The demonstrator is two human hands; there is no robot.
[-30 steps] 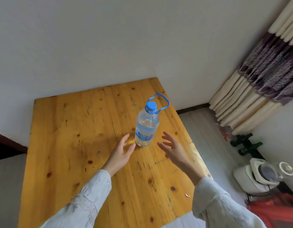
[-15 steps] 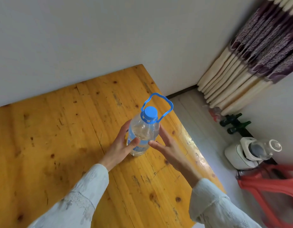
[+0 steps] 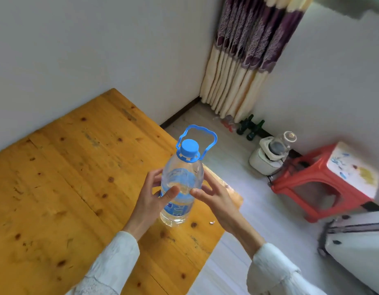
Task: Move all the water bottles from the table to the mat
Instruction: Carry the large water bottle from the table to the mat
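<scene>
A clear water bottle with a blue cap, a blue carry handle and a blue label is held upright between both hands. It is lifted above the right edge of the wooden table. My left hand grips its left side, thumb across the front. My right hand grips its right side, thumb on the front and fingers behind. No mat shows in this view.
To the right of the table lies pale floor. A red plastic stool stands there, with a white appliance and dark green bottles near the curtain. A white object sits at the lower right.
Both hands closed on the bottle and raised it off the table. The view has turned right, showing more floor, the stool and the curtain.
</scene>
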